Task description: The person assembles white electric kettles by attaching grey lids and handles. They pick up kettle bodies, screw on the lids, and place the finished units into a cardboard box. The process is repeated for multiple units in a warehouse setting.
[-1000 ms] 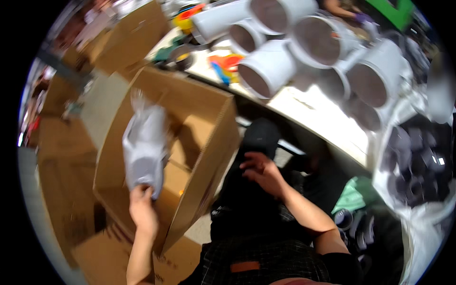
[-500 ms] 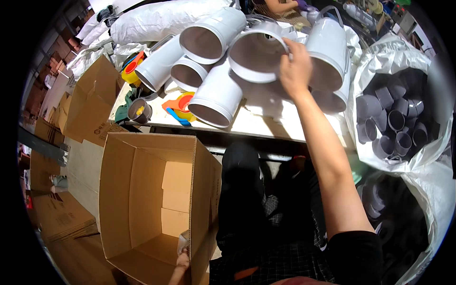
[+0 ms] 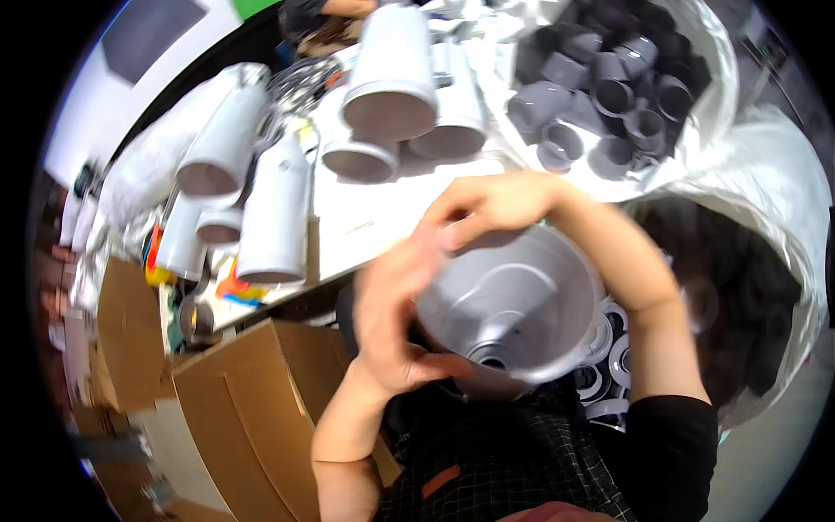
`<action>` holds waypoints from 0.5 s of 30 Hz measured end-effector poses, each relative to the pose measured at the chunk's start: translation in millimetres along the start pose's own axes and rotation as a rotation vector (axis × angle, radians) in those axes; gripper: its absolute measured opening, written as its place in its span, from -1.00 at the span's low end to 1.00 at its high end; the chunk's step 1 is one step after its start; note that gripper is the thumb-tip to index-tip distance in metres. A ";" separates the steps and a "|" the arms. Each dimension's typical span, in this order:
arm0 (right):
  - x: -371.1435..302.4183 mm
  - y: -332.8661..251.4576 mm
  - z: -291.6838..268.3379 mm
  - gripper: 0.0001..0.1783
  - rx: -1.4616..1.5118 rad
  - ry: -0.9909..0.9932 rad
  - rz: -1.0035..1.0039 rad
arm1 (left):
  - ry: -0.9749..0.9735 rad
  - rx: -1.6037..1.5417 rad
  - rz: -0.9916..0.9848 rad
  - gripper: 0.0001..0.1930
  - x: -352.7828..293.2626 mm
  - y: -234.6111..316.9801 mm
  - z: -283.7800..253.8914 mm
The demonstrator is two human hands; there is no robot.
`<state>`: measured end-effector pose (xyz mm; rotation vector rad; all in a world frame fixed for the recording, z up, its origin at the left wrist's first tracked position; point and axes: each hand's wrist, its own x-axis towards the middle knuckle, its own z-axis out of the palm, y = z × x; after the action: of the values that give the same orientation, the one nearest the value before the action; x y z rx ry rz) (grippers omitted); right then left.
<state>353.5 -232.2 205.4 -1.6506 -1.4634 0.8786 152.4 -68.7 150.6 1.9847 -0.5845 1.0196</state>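
A grey plastic cylindrical bucket [image 3: 544, 300] is held above my lap, its wide mouth tilted up toward me. Inside, a small round fitting shows near its bottom. My left hand [image 3: 396, 304], a little blurred, curves round the left side with its thumb at the near rim. Over the far rim bends my right hand [image 3: 500, 207], its fingers meeting the left hand's fingertips. Beyond them on the white table [image 3: 352, 222] lie several similar grey cylinders [image 3: 391, 74], some stacked, with open ends facing me.
An open cardboard box [image 3: 239, 426] stands at lower left, another box [image 3: 130, 331] behind it. At right, a white sack [image 3: 718, 52] holds small dark-grey cups, and a second sack [image 3: 809, 261] holds dark parts. Grey rings [image 3: 622, 361] lie beside the bucket. Colourful plastic pieces [image 3: 239, 287] rest on the table's left.
My right hand has brought a bucket from the table to above my lap. My left hand has left the cardboard box and now grips the bucket too. The view has turned right.
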 end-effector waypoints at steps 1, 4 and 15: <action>4.1 39.4 3.9 -0.69 0.189 0.013 -0.015 | -0.195 -0.189 -0.037 -0.21 6.7 -6.4 13.2; -59.9 107.8 -4.0 -0.61 0.090 1.159 0.062 | -0.315 -0.053 -0.215 -0.39 30.2 -7.2 -12.1; -115.1 149.4 -1.6 -0.14 -0.371 1.668 0.178 | 0.604 0.081 -0.859 -0.67 -96.3 -14.5 -124.4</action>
<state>413.8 -356.7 77.3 -1.8587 -0.2470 -0.7488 52.2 45.7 107.6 1.5943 0.6020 0.9903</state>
